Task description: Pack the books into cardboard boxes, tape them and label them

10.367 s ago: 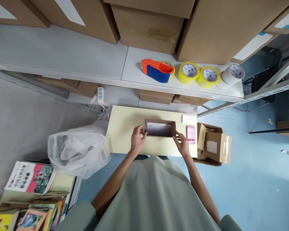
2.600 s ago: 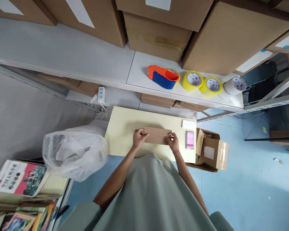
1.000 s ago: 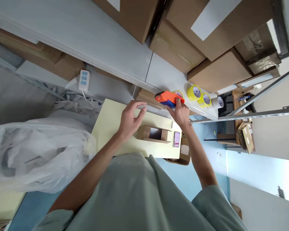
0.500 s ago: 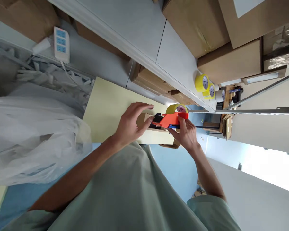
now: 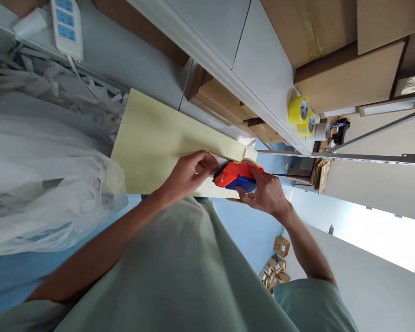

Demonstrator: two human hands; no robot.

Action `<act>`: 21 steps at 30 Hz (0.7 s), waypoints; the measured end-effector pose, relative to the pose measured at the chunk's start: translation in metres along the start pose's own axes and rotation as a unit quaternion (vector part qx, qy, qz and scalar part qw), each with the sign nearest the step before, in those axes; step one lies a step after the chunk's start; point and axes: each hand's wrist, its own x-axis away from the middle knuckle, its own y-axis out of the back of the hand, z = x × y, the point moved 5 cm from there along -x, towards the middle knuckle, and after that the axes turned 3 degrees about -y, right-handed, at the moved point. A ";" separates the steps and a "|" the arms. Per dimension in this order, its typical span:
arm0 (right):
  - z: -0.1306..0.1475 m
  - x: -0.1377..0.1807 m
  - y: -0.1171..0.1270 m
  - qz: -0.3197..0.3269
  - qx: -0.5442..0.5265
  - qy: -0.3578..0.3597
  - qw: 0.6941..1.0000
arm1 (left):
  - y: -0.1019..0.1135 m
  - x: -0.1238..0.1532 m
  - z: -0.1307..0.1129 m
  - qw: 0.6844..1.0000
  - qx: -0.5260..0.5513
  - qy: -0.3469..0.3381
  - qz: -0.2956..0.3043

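My right hand (image 5: 264, 191) grips a red and blue tape dispenser (image 5: 233, 174), thumb below and fingers over the top. A roll of yellow tape (image 5: 251, 161) shows just behind its red body. Close to the dispenser's dark front end is my left hand (image 5: 195, 173), its fingers curled and the thumb drawn in towards the index finger. What those fingertips pinch, if anything, cannot be made out. Both hands are over a pale yellow board (image 5: 152, 133). A little cardboard shows by the left fingertips, mostly hidden by the hands.
A white shelf (image 5: 259, 78) runs above the board, bearing yellow tape rolls (image 5: 298, 109) and large cardboard boxes (image 5: 349, 74). More cardboard (image 5: 221, 99) lies beneath it. At left are a power strip (image 5: 68, 27) and a big translucent plastic bag (image 5: 51, 184). Boxes (image 5: 281, 246) stand on the blue floor.
The dispenser has tilted and shifted slightly left, showing more of its blue side. My left hand's spread fingers have curled in near its front end. The camera view has shifted.
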 end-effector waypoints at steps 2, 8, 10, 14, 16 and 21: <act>0.001 -0.001 0.000 0.016 0.006 -0.021 1.000 | -0.003 0.002 0.014 0.999 0.023 0.042 0.014; -0.001 -0.008 -0.010 0.088 0.037 -0.091 0.991 | -0.023 0.008 0.053 0.988 0.102 0.110 0.047; -0.002 -0.012 -0.011 0.143 0.043 -0.116 0.982 | -0.030 0.009 0.063 0.984 0.119 0.126 0.049; -0.007 -0.012 0.009 0.274 0.062 -0.152 0.948 | -0.024 0.014 0.081 0.977 0.116 0.175 0.047; -0.011 -0.010 0.028 0.321 0.074 -0.166 0.929 | -0.009 0.016 0.094 0.975 0.093 0.202 0.025; -0.012 -0.016 0.058 0.354 0.107 -0.198 0.908 | 0.006 0.013 0.137 0.969 0.066 0.238 0.001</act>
